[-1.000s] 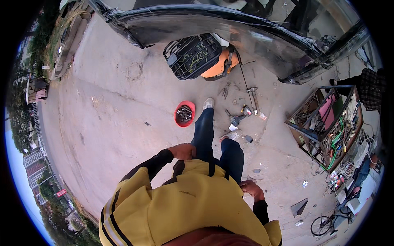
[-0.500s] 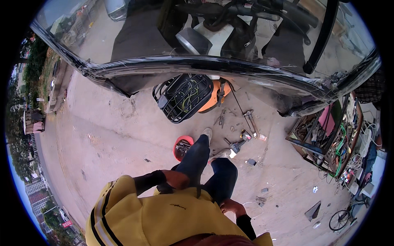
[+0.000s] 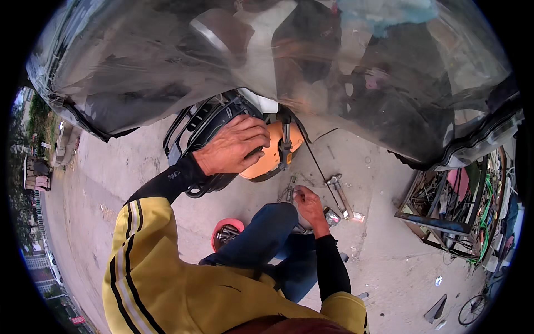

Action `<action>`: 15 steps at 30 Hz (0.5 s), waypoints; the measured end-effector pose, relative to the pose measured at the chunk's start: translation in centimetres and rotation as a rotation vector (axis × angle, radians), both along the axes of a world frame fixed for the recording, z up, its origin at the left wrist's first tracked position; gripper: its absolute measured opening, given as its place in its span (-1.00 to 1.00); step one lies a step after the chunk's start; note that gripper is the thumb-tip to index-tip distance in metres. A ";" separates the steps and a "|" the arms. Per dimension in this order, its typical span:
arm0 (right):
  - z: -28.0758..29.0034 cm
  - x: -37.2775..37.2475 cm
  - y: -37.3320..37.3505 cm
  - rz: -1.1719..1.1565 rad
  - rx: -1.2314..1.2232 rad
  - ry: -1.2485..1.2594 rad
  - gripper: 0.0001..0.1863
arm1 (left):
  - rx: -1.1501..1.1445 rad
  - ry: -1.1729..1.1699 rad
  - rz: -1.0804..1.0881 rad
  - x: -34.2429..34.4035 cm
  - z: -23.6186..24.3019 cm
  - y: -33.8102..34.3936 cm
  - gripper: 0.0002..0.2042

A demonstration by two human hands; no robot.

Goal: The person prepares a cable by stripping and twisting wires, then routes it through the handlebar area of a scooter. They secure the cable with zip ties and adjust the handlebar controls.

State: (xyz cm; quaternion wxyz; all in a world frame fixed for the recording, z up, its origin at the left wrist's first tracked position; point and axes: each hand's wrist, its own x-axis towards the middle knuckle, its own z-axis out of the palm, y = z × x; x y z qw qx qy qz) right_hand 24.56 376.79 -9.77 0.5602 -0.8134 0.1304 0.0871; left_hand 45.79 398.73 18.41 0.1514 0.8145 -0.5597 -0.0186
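Observation:
My left hand point(image 3: 236, 146) lies over the front edge of a black plastic basket point(image 3: 192, 125), its fingers curled over the rim beside an orange mudguard point(image 3: 267, 158). Lower down, my right hand point(image 3: 311, 210) hangs over the ground with its fingers bent inward, and nothing shows in them. Close to its fingertips is a small metal tool point(image 3: 291, 188), whose kind I cannot make out. A hammer-like tool point(image 3: 342, 197) with a long handle lies to the right. Part of a dark tool point(image 3: 332, 217) shows beside my right wrist; the rest is hidden.
A clear plastic rain cover point(image 3: 311, 67) hangs over the vehicle ahead. Near my knee stands a red bowl point(image 3: 228, 234) of metal parts. At the right is a metal-framed crate point(image 3: 436, 225) crammed with scrap and cables. A bicycle wheel point(image 3: 473, 309) is at the lower right.
I have crouched lower and nearer the vehicle. My left hand has gone from my thigh up onto the basket. My right hand has moved from beside my leg forward over the tools.

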 end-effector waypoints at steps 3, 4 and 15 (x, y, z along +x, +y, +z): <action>-2.9 8.3 -1.0 -0.058 -0.087 -0.165 -0.64 | -0.027 -0.077 -0.041 0.2 -2.1 -0.1 -0.76; -3.6 10.3 -1.2 -0.048 -0.116 -0.212 -0.62 | -0.079 -0.046 0.013 0.1 -2.7 0.0 -0.78; -8.0 19.7 -1.3 -0.392 -0.314 -0.518 -0.48 | -0.199 -0.141 -0.037 0.2 -4.9 1.4 -0.75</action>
